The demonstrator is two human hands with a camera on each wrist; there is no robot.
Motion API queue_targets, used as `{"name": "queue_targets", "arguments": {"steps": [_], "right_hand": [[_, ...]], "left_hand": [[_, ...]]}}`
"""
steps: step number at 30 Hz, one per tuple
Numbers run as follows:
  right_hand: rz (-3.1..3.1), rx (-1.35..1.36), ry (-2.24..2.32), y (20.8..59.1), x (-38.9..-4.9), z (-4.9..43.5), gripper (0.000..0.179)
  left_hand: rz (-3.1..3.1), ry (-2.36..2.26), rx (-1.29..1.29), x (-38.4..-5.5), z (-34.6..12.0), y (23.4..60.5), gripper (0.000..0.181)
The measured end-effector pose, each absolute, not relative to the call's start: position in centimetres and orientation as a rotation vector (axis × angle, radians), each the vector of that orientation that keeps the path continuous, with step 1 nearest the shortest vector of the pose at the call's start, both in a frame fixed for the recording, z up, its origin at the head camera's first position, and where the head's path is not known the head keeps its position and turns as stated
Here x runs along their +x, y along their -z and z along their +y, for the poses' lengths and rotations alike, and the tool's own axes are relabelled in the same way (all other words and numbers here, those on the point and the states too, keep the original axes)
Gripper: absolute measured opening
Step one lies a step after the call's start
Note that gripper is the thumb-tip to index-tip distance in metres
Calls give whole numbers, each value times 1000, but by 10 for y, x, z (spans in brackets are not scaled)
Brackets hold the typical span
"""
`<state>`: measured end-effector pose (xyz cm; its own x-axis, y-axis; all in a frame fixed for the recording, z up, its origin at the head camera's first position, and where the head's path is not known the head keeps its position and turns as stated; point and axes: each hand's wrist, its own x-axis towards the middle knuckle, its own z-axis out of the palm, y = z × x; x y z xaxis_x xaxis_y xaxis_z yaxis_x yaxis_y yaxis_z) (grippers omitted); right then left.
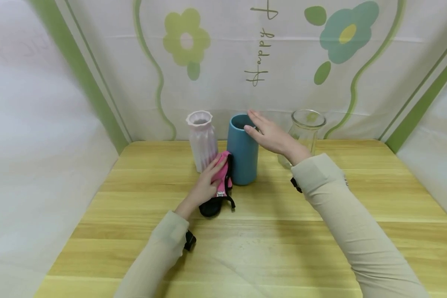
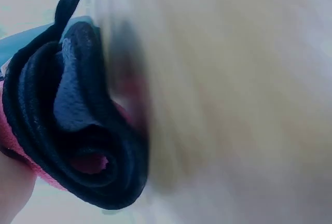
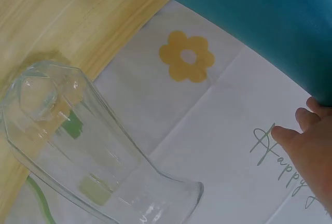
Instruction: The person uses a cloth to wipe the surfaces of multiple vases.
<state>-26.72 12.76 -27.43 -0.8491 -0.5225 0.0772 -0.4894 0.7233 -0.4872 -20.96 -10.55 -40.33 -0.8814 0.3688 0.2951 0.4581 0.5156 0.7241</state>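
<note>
The blue vase (image 1: 243, 159) is flanked by the white vase (image 1: 202, 145) and glass vase (image 1: 304, 135), touched by the right hand (image 1: 271, 135), grip released. The pink bundle (image 1: 220, 185) beside it is touched by the left hand (image 1: 205, 185); whether grasped cannot be told. If pushed 1-sidedly, the blue vase could be tipped.

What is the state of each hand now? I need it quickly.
Left hand: holding the pink cloth.
Right hand: open, at the top of the blue vase.
</note>
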Motion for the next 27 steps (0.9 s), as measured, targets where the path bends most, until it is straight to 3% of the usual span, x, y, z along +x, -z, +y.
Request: {"name": "queue_targets", "arguments": {"steps": [9, 15, 27], "right_hand": [[2889, -828, 821, 280, -264, 123, 70], [3000, -754, 779, 284, -258, 111, 74], [3140, -612, 739, 285, -248, 96, 72]], "left_hand": [[-2413, 1272, -699, -217, -92, 364, 66], [-2451, 1223, -689, -221, -87, 343, 72], [-2635, 1076, -697, -222, -86, 351, 72]]}}
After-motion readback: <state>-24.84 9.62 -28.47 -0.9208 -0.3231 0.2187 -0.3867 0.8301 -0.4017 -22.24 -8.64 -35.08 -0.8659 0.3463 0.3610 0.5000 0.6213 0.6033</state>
